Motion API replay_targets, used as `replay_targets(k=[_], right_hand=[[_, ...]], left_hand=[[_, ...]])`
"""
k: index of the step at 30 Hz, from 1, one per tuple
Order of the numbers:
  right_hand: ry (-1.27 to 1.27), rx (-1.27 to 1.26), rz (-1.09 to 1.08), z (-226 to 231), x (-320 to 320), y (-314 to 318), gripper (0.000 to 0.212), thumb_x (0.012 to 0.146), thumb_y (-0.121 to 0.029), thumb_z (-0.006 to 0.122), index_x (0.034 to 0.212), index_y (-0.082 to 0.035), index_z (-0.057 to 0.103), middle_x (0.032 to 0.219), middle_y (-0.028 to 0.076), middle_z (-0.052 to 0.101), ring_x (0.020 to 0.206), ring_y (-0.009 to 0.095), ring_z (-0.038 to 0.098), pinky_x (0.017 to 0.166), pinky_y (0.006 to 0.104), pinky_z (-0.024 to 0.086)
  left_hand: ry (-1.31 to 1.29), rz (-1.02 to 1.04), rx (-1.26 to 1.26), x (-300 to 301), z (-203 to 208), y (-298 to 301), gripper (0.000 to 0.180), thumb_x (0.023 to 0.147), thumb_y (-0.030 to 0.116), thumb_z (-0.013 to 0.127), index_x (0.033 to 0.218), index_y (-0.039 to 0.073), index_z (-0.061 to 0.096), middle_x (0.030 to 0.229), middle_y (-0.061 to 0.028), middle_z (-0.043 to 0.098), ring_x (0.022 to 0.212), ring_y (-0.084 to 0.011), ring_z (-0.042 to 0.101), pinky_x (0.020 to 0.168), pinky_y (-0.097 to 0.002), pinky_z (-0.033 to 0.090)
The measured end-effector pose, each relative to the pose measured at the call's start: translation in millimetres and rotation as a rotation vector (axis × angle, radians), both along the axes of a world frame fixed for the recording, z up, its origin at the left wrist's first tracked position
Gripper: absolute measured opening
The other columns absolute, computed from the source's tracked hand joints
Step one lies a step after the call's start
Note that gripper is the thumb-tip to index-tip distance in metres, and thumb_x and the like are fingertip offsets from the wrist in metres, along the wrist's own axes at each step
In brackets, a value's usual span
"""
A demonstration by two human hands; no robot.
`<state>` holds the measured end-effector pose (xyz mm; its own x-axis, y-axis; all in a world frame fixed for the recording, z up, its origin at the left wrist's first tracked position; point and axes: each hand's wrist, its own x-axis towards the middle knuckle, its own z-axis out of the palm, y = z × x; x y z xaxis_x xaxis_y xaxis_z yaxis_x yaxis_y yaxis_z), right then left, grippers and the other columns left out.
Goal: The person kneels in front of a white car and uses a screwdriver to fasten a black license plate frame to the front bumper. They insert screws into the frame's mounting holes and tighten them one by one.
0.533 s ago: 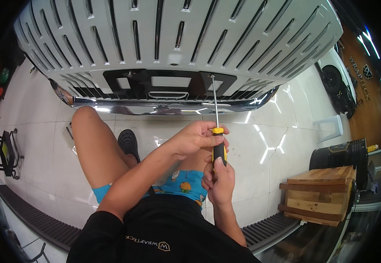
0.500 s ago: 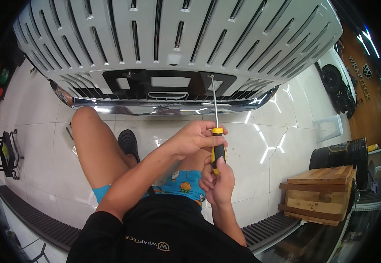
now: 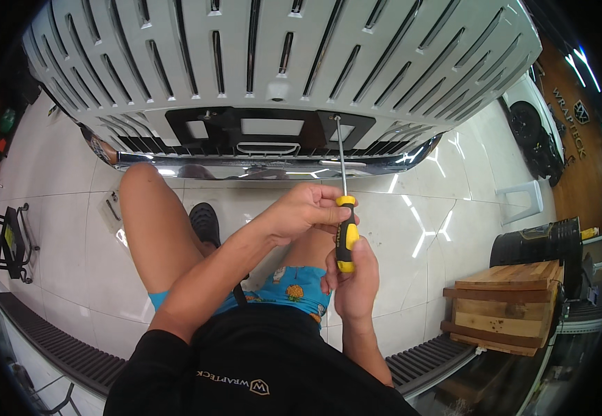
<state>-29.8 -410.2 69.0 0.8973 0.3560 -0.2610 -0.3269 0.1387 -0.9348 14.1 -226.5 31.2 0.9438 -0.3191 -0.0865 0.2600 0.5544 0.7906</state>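
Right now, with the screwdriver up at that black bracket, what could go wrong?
The screwdriver could slip and scratch the black bracket or the pale slotted panel above it. Its shaft overlaps the chrome strip in this view, so dropping the tool might mark that too. If the left hand's grip loosened, the tip might wander.

A screwdriver (image 3: pixel 346 232) with a black-and-yellow handle sits just right of the frame's centre, its slim silver shaft pointing up and slightly left. The tip meets a black plate (image 3: pixel 315 132) with cut-out openings, upper middle.
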Motion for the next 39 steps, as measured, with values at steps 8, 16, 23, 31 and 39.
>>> replay_targets(k=[8,16,23,31,39], right_hand=[[-0.57,-0.441,-0.205,1.7,-1.8,9.9,0.033,0.097,-0.011,0.073,0.116,0.0,0.049,0.086,0.002,0.056,0.073,0.005,0.051,0.065,0.0223,0.042],[0.066,0.196,-0.069,-6.6,-3.1,7.0,0.034,0.108,-0.028,0.056,0.125,0.001,0.047,0.084,0.007,0.057,0.052,0.005,0.042,0.047,0.0214,0.037],[0.753,1.263,0.104,-27.7,6.3,4.3,0.051,0.113,-0.044,0.039,0.132,0.003,0.047,0.074,0.004,0.045,0.047,0.008,0.038,0.042,0.0217,0.036],[-0.492,-0.306,-0.133,-26.7,-8.1,5.2,0.033,0.101,-0.009,0.068,0.128,0.002,0.054,0.091,0.008,0.066,0.063,0.005,0.058,0.048,0.0208,0.043],[0.285,0.405,-0.018,-29.0,-4.2,-6.9,0.048,0.113,-0.04,0.045,0.136,0.0,0.053,0.078,0.0,0.052,0.048,0.003,0.033,0.048,0.0224,0.036]], left_hand=[[-0.016,0.172,0.267,1.2,4.4,-11.0,0.035,0.092,0.019,0.084,0.116,-0.003,0.07,0.098,-0.0066,0.075,0.087,-0.0112,0.07,0.08,-0.0269,0.055],[-0.076,0.104,0.049,2.4,-5.3,6.5,0.045,0.103,0.02,0.07,0.141,0.0,0.058,0.124,-0.0087,0.069,0.113,-0.0153,0.065,0.096,-0.031,0.051],[-0.031,-0.111,-0.379,2.4,-15.1,-5.9,0.052,0.106,0.017,0.064,0.153,0.001,0.046,0.136,-0.014,0.065,0.124,-0.0222,0.065,0.093,-0.0302,0.054],[0.07,0.24,0.103,-3.1,-10.2,-20.7,0.042,0.097,0.01,0.077,0.133,-0.006,0.061,0.107,-0.0125,0.076,0.099,-0.0165,0.073,0.088,-0.027,0.057],[-0.022,0.241,0.064,-7.8,-14.0,-20.9,0.052,0.105,0.017,0.068,0.151,-0.002,0.051,0.126,-0.0165,0.071,0.11,-0.016,0.069,0.089,-0.0282,0.055]])
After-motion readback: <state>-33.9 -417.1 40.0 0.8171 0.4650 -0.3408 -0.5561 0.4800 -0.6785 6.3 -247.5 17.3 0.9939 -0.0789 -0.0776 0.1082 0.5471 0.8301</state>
